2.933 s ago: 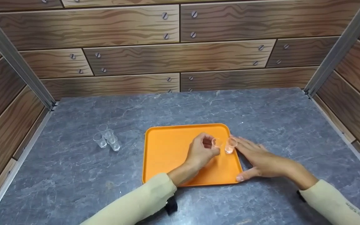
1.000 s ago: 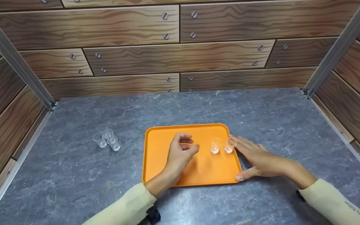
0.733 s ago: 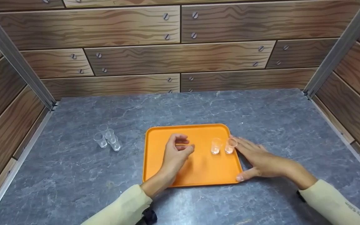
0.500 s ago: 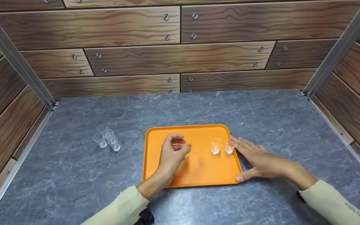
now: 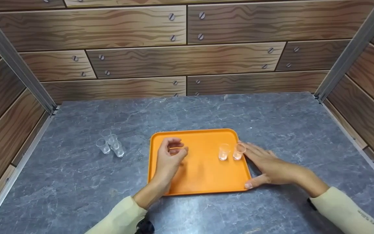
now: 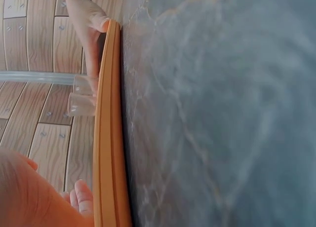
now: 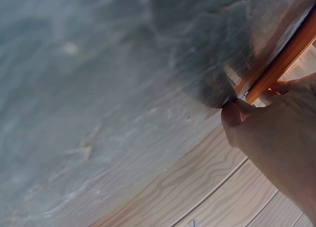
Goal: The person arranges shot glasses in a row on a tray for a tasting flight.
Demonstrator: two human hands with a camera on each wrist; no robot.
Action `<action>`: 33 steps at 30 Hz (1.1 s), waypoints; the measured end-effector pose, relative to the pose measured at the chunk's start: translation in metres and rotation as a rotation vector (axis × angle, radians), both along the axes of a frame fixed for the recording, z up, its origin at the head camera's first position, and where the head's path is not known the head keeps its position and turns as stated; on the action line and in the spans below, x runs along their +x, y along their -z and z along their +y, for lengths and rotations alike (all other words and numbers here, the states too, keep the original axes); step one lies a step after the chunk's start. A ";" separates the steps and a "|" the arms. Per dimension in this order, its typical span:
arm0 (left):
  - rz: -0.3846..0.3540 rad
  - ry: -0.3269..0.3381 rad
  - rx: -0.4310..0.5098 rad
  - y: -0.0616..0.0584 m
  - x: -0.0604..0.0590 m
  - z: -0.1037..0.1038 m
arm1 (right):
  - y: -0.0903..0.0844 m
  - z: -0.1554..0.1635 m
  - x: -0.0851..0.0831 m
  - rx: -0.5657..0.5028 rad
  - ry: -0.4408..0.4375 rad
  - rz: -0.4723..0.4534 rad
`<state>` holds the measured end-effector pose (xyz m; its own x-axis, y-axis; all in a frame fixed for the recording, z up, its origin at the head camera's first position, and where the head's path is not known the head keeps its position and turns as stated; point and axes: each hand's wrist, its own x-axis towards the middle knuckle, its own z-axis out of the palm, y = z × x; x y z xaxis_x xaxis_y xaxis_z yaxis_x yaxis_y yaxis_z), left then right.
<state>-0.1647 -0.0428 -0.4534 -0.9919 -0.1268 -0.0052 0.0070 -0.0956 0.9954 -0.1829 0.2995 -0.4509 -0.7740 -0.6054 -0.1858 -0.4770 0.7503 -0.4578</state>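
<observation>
An orange tray (image 5: 203, 177) lies on the grey stone-look table (image 5: 76, 182). Two small clear cups (image 5: 223, 151) (image 5: 239, 151) stand upright side by side near its right rim. My left hand (image 5: 174, 152) hovers over the tray's left part, fingers loosely curled, holding nothing. My right hand (image 5: 261, 166) lies flat on the table against the tray's right rim, thumb at the near right corner, fingertips next to the right cup. The left wrist view shows the tray rim (image 6: 108, 138) edge-on with the cups (image 6: 81, 96) beyond. In the right wrist view the thumb (image 7: 237, 121) presses the rim (image 7: 286, 59).
Three more clear cups (image 5: 110, 145) stand clustered on the table left of the tray. Wood-pattern walls (image 5: 187, 48) with metal corner posts (image 5: 15, 61) close in the back and both sides.
My left hand let go of the left cup on the tray and has drawn back leftward across the tray. The right hand and both cups stayed put.
</observation>
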 end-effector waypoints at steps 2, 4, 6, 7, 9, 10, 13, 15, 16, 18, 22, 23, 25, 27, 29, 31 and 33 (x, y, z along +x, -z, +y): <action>0.004 -0.014 -0.002 0.000 0.000 -0.005 | 0.001 0.000 0.000 -0.005 0.002 -0.006; 0.004 -0.027 0.001 -0.001 0.000 -0.009 | 0.001 0.000 0.000 -0.002 0.003 -0.006; 0.007 -0.042 0.013 -0.001 -0.001 -0.014 | 0.001 0.000 0.000 0.003 0.000 0.001; 0.010 -0.050 0.020 -0.001 -0.001 -0.016 | 0.001 0.000 -0.001 0.005 -0.003 0.005; 0.012 -0.066 0.037 -0.001 -0.001 -0.020 | 0.001 0.000 -0.001 0.007 -0.008 0.013; 0.014 -0.075 0.042 -0.001 -0.001 -0.022 | 0.001 0.000 -0.001 0.008 -0.010 0.015; 0.015 -0.102 0.048 -0.001 -0.001 -0.029 | 0.001 0.000 -0.002 0.007 -0.014 0.014; 0.018 -0.126 0.049 -0.001 0.000 -0.034 | 0.001 0.000 -0.002 0.007 -0.012 0.011; 0.023 -0.139 0.049 -0.001 0.000 -0.036 | 0.001 0.000 -0.002 0.007 -0.013 0.010; 0.038 -0.168 0.050 -0.001 0.000 -0.041 | 0.001 0.000 -0.001 0.008 -0.014 0.013; 0.073 -0.214 0.054 0.000 0.000 -0.052 | 0.001 0.000 -0.001 0.008 -0.017 0.019; 0.078 -0.222 0.055 0.000 0.000 -0.055 | 0.001 0.000 0.000 0.008 -0.018 0.021; 0.085 -0.236 0.058 0.000 0.001 -0.059 | 0.000 0.000 0.000 0.009 -0.018 0.022; 0.081 -0.251 0.058 0.001 0.003 -0.064 | 0.000 0.000 0.000 0.004 -0.018 0.015; 0.070 -0.265 0.055 0.000 0.004 -0.068 | -0.001 0.000 0.001 0.003 -0.016 0.007; 0.058 -0.279 0.056 0.000 0.006 -0.071 | -0.001 0.000 0.001 0.000 -0.014 -0.003; 0.051 -0.294 0.056 -0.001 0.007 -0.074 | -0.002 0.000 0.001 -0.001 -0.013 -0.007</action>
<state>-0.1578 -0.1172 -0.4525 -0.9117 -0.4098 0.0286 0.0924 -0.1366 0.9863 -0.1821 0.2996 -0.4493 -0.7646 -0.6155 -0.1908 -0.4832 0.7436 -0.4622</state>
